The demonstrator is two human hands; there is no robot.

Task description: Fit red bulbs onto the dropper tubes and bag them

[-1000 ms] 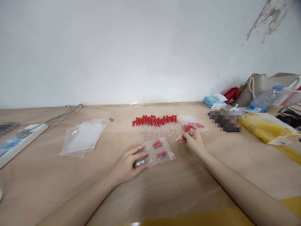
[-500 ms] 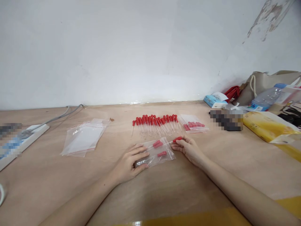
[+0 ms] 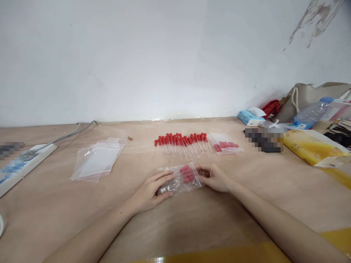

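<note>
A clear zip-lock bag (image 3: pixel 177 187) lies on the table between my hands, its mouth toward the right. Inside it, several red-bulbed droppers (image 3: pixel 187 173) lie side by side. My left hand (image 3: pixel 154 189) holds the bag's left end, fingers above and thumb along the lower edge. At the mouth, my right hand (image 3: pixel 212 177) has its fingers closed on the bag's edge; the fingertips are partly hidden. Just beyond the bag, many loose droppers (image 3: pixel 179 140) lie in a row, bulbs pointing away from me.
Flat plastic bags (image 3: pixel 98 159) are stacked at the left. A filled bag of droppers (image 3: pixel 226 144) lies right of the row. Farther right are a blue tissue pack (image 3: pixel 250 117), a yellow pack (image 3: pixel 315 148) and a plastic bottle (image 3: pixel 312 113). A power strip (image 3: pixel 41 157) is far left.
The dropper that my right hand held at the bag's mouth is now inside with the others. My right hand has shifted slightly down to the bag's edge; my left hand stays put.
</note>
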